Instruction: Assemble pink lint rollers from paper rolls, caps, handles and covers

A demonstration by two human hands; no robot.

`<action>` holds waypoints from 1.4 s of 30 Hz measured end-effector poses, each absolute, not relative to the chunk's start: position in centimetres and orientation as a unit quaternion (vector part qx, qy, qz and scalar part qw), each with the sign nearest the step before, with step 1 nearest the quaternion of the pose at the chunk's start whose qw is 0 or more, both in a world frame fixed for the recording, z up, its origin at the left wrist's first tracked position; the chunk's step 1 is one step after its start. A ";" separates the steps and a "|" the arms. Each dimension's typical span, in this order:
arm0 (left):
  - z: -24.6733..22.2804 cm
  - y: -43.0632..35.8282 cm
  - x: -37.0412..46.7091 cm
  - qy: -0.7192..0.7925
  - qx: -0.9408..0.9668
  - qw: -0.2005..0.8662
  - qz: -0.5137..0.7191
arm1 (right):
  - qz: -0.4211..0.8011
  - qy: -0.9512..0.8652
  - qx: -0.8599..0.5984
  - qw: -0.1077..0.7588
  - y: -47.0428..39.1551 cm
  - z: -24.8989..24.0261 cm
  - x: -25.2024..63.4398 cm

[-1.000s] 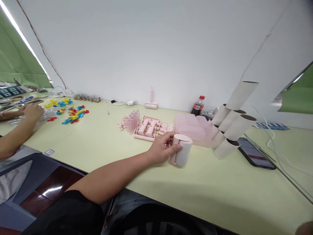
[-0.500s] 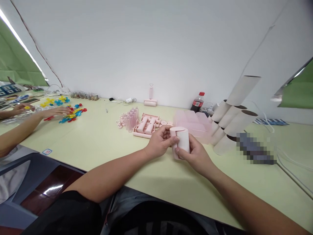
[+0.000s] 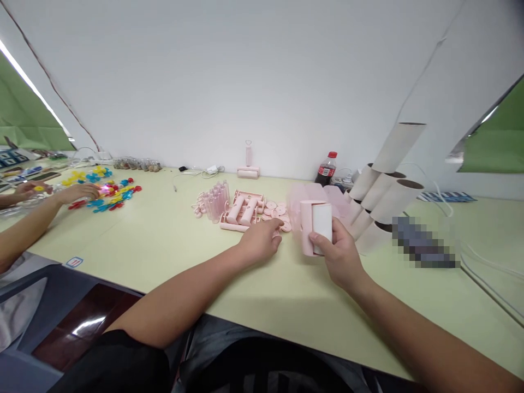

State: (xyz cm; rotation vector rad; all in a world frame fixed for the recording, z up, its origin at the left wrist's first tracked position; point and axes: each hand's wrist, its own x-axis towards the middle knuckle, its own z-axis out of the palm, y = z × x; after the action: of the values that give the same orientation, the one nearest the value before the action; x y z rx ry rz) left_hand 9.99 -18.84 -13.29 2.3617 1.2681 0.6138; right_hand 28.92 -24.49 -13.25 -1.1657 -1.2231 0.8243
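The right hand (image 3: 346,256) grips a white paper roll (image 3: 322,226) partly wrapped by a pink curved cover (image 3: 307,228), the thumb on the near side, held upright over the surface (image 3: 262,305) in front of the translucent pink cases (image 3: 313,192). To its left, the left hand (image 3: 262,240) reaches with bent fingers to the near edge of the loose pink discs (image 3: 272,205); whether it pinches one cannot be told. Left of the discs sit pink roller frames (image 3: 236,212), then upright translucent pink handles (image 3: 215,203). A pink lint roller (image 3: 248,172) stands far off by the wall. At the right, cardboard tubes (image 3: 393,201) lean in a stack, with a cola bottle (image 3: 326,169) beyond the cases.
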 end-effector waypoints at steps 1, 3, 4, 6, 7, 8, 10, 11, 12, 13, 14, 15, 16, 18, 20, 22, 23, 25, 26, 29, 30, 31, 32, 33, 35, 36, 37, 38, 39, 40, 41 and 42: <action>-13.4 -18.8 10.0 0.456 0.846 0.184 0.208 | 0.356 -0.529 -0.501 0.586 -24.6 -13.2 28.8; -13.5 -18.8 9.9 0.461 0.849 0.167 0.196 | 0.357 -0.536 -0.496 0.583 -24.8 -13.2 28.6; -13.5 -18.7 9.9 0.463 0.851 0.159 0.191 | 0.357 -0.539 -0.492 0.583 -24.8 -13.2 28.6; -13.6 -18.7 9.8 0.466 0.854 0.147 0.179 | 0.360 -0.542 -0.484 0.585 -24.8 -13.4 28.7; -13.5 -18.7 9.8 0.466 0.856 0.143 0.172 | 0.363 -0.542 -0.479 0.587 -24.8 -13.6 28.7; -13.5 -18.7 9.8 0.466 0.858 0.141 0.165 | 0.367 -0.541 -0.473 0.591 -24.7 -13.7 28.8; -13.4 -18.8 9.7 0.461 0.862 0.145 0.153 | 0.380 -0.535 -0.456 0.601 -24.6 -14.0 28.9; -13.4 -18.9 9.7 0.459 0.863 0.150 0.150 | 0.390 -0.531 -0.448 0.605 -24.5 -14.2 28.9; -13.3 -18.9 9.7 0.456 0.863 0.155 0.150 | 0.400 -0.525 -0.441 0.608 -24.5 -14.3 28.9; -13.3 -19.0 9.8 0.454 0.863 0.162 0.151 | 0.410 -0.520 -0.437 0.609 -24.4 -14.4 28.8; -13.3 -19.0 9.8 0.452 0.862 0.170 0.152 | 0.416 -0.517 -0.437 0.607 -24.4 -14.4 28.8; -13.3 -19.1 9.8 0.450 0.862 0.179 0.153 | 0.419 -0.516 -0.439 0.605 -24.4 -14.4 28.7; -13.4 -19.1 9.9 0.446 0.862 0.189 0.152 | 0.419 -0.517 -0.441 0.601 -24.4 -14.4 28.7; -13.4 -19.1 10.0 0.436 0.863 0.203 0.151 | 0.417 -0.523 -0.446 0.595 -24.5 -14.3 28.5; -13.4 -19.1 10.0 0.431 0.865 0.200 0.159 | 0.413 -0.528 -0.450 0.590 -24.5 -14.2 28.4; -13.4 -19.1 10.1 0.437 0.865 0.180 0.169 | 0.410 -0.530 -0.456 0.586 -24.6 -14.1 28.3; -13.4 -19.1 10.0 0.444 0.864 0.165 0.171 | 0.409 -0.531 -0.459 0.583 -24.7 -14.0 28.2; -13.4 -19.1 9.9 0.467 0.858 0.139 0.161 | 0.409 -0.532 -0.462 0.580 -24.7 -13.9 28.2; -13.4 -19.1 9.9 0.478 0.855 0.132 0.149 | 0.410 -0.532 -0.463 0.579 -24.8 -13.9 28.1; -13.3 -19.3 9.8 0.503 0.848 0.131 0.107 | 0.403 -0.538 -0.464 0.577 -24.8 -13.8 28.1; -13.3 -19.3 9.7 0.506 0.846 0.133 0.097 | 0.400 -0.541 -0.466 0.575 -24.8 -13.8 28.1; -13.3 -19.4 9.7 0.509 0.845 0.134 0.091 | 0.397 -0.543 -0.468 0.573 -24.8 -13.8 28.1; -13.3 -19.4 9.7 0.511 0.844 0.135 0.085 | 0.397 -0.545 -0.469 0.570 -24.8 -13.8 28.1; -13.3 -19.4 9.7 0.512 0.844 0.136 0.081 | 0.398 -0.546 -0.469 0.568 -24.8 -13.9 28.1; -13.2 -19.4 9.7 0.507 0.847 0.141 0.078 | 0.403 -0.547 -0.468 0.566 -24.8 -13.9 28.1; -13.2 -19.3 9.7 0.504 0.848 0.144 0.080 | 0.404 -0.548 -0.466 0.565 -24.8 -13.9 28.1; -13.2 -19.3 9.7 0.501 0.849 0.148 0.082 | 0.404 -0.550 -0.465 0.563 -24.8 -13.9 28.1; -13.1 -19.3 9.8 0.499 0.849 0.153 0.084 | 0.403 -0.552 -0.465 0.562 -24.8 -13.9 28.1; -13.1 -19.3 9.8 0.498 0.848 0.157 0.087 | 0.401 -0.554 -0.464 0.562 -24.8 -13.9 28.1; -13.1 -19.4 9.8 0.498 0.847 0.161 0.091 | 0.401 -0.555 -0.464 0.563 -24.8 -13.9 28.1; -13.1 -19.4 9.9 0.497 0.846 0.167 0.095 | 0.402 -0.555 -0.462 0.564 -24.7 -13.9 28.1; -13.0 -19.5 9.9 0.497 0.844 0.175 0.101 | 0.404 -0.553 -0.460 0.566 -24.7 -13.9 28.1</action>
State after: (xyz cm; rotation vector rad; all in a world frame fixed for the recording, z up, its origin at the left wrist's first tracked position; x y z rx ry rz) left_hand 9.93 -19.48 -13.04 2.3925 1.4078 0.2864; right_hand 28.07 -24.74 -13.87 -1.0805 -1.3003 0.9488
